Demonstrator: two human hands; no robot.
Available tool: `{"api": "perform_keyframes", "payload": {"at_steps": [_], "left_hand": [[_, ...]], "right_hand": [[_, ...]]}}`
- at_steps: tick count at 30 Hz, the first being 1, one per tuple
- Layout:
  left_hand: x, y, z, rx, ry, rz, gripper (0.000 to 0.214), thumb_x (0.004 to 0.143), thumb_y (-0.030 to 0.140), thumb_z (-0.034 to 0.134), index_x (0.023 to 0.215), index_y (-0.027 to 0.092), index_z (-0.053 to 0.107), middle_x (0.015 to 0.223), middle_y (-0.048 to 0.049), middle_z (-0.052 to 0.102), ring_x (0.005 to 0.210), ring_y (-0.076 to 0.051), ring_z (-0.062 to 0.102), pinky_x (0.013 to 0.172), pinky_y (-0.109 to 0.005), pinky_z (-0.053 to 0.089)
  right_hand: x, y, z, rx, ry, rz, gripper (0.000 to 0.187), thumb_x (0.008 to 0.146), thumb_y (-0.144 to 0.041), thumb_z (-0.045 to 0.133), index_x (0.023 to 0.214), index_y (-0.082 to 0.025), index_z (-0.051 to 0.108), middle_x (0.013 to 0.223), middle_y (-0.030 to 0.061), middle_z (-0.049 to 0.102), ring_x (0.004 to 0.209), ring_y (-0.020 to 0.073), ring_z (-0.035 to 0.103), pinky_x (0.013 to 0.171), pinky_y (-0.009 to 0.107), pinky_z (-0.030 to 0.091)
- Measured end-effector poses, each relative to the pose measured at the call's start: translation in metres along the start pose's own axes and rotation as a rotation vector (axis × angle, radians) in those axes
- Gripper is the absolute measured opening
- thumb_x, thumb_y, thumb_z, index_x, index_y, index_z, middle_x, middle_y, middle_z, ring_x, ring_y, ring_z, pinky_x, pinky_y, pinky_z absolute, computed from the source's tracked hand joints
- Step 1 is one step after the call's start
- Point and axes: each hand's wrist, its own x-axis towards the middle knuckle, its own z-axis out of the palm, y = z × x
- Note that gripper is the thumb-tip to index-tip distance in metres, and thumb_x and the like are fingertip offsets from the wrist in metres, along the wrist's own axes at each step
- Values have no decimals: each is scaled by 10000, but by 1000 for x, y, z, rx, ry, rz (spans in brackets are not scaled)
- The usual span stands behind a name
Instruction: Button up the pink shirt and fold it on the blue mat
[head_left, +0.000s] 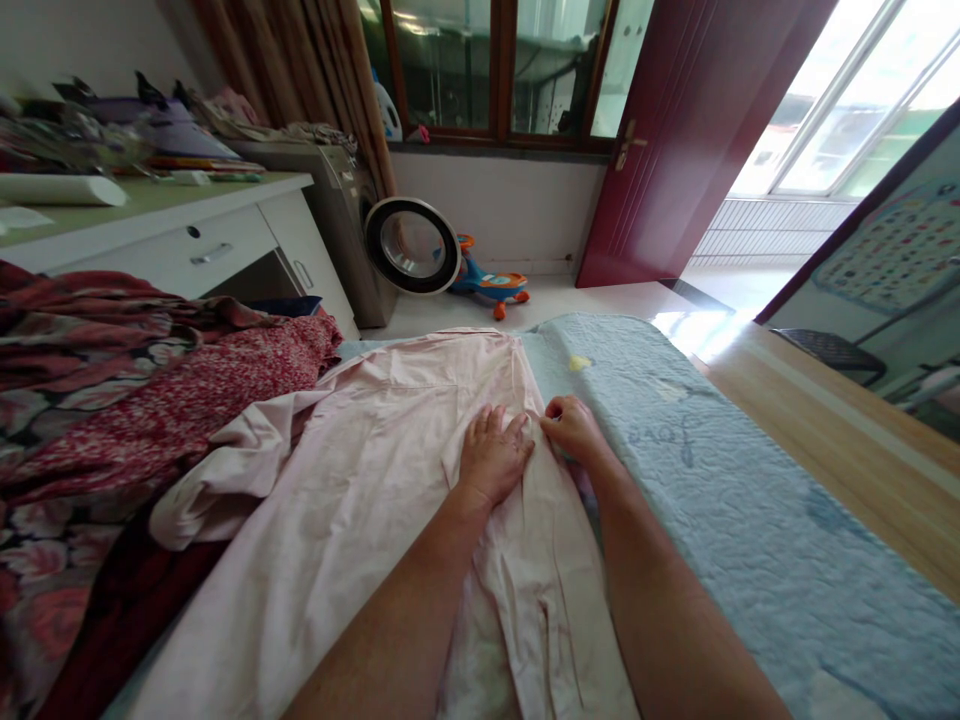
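Observation:
A pale pink long-sleeved shirt (390, 450) lies spread out on a light blue quilted bed cover (697, 480). Its left sleeve (247, 450) sticks out towards the pile of clothes, while the other sleeve (540, 600) is laid lengthwise over the body. My left hand (495, 455) rests flat on the shirt near the top of that folded sleeve, fingers spread. Just to its right, my right hand (574, 428) pinches the shirt's edge between thumb and fingers.
Patterned red clothes (187, 400) are heaped at the left. Beyond the bed are a washing machine with its round door (412, 245) open, a blue and orange ride-on toy (491, 285), a white desk (247, 235) and an open dark red door (667, 130).

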Motion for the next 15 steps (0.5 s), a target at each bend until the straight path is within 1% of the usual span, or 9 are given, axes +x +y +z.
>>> {"api": "perform_keyframes", "payload": {"at_steps": [2,4,6,8,10,12,15], "left_hand": [[-1,0,0,0,-10,5,467,966,464,429,1409,335,496,1513,-57,421,1429,-314,311,1165,-492,286],[-1,-1,0,7,-8,4,448,985,429,387,1408,337,500,1509,-55,425,1429,-303,313,1169,-487,280],[-1,-1,1,14,3,2,440,1003,406,338,1398,331,514,1499,-61,437,1423,-298,324,1167,-484,282],[-1,-1,1,23,16,0,446,1012,396,300,1391,320,522,1487,-68,450,1415,-297,339,1165,-479,287],[0,-1,2,30,19,-1,451,1015,387,286,1395,313,517,1482,-70,455,1410,-294,346,1164,-476,290],[0,-2,2,32,8,5,450,1012,374,294,1401,308,510,1489,-71,448,1412,-295,342,1163,-479,292],[1,-3,2,24,-6,6,453,1004,368,315,1408,292,505,1501,-83,434,1417,-307,330,1163,-486,288]], "right_hand": [[0,-1,-5,-17,-59,-6,185,787,-255,622,633,-155,640,675,13,569,679,125,500,623,221,338],[-1,-4,-9,-33,-146,-21,263,792,-327,632,594,-154,634,608,2,545,631,120,481,583,232,315],[-1,-7,-12,-22,-243,-28,273,759,-363,661,588,-152,642,557,-13,523,586,113,466,551,236,297],[-2,-9,-15,5,-323,-29,220,720,-331,680,602,-147,657,530,-28,514,558,104,459,531,233,288],[-2,-9,-17,34,-375,-36,163,707,-275,668,616,-140,667,520,-38,505,548,96,455,520,227,278],[-2,-8,-20,53,-400,-24,146,721,-237,637,625,-134,674,518,-43,494,541,89,446,510,222,266],[0,-6,-25,47,-415,60,149,737,-176,579,653,-128,692,532,-34,519,532,87,446,506,217,268]]}}
